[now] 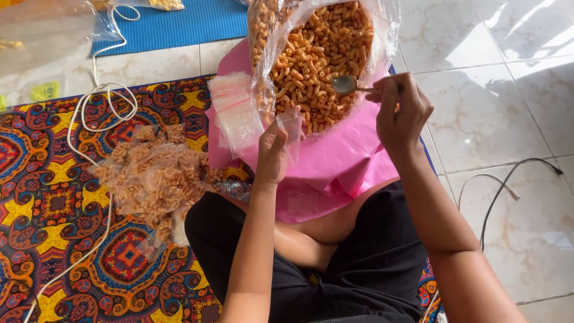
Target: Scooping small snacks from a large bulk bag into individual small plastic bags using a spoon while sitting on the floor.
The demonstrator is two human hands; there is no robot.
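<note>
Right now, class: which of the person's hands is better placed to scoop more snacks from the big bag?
Right. The right hand holds the spoon, its bowl already over the snacks in the big bag. The left hand is occupied holding a small clear pouch.

Left of the left hand, a heap of small filled snack packets (152, 176) lies on a patterned mat (54, 203), crossed by a white cord (89, 113). Beyond, a blue mat (179, 24). Right of the right hand, a black cable (508, 185) trails over the tiled floor (490, 107).
</note>
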